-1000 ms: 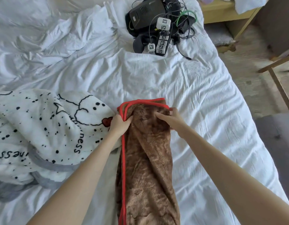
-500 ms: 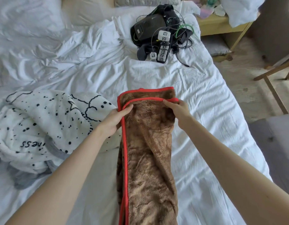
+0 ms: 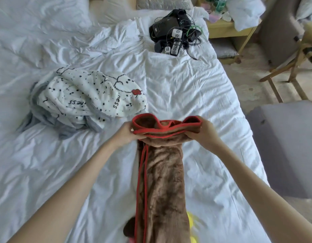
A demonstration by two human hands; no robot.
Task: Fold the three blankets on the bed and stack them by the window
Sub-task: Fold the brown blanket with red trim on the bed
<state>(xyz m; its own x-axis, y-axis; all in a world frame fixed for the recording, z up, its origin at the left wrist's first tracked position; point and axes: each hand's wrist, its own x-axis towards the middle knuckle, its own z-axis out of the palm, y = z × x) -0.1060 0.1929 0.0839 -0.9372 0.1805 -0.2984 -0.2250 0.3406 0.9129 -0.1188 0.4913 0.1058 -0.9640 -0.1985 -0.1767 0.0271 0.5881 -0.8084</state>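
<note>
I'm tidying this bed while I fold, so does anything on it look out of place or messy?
Yes. A tangle of black gear and cables lies at the far end of the bed, which looks odd among bedding. The spotted blanket sits in a crumpled heap, unfolded, left of the brown blanket.

Rumpled white bed (image 3: 186,88), carrying a heap of cloth and a heap of gear.
Measured from the grip, where the left hand (image 3: 124,134) and right hand (image 3: 203,133) pinch the brown blanket (image 3: 162,181) by its red-edged top, the spotted blanket (image 3: 88,97) lies crumpled near, beyond and to the left. A black bundle of devices (image 3: 172,30) with cables and white marker cubes rests well beyond, near the bed's far end.
</note>
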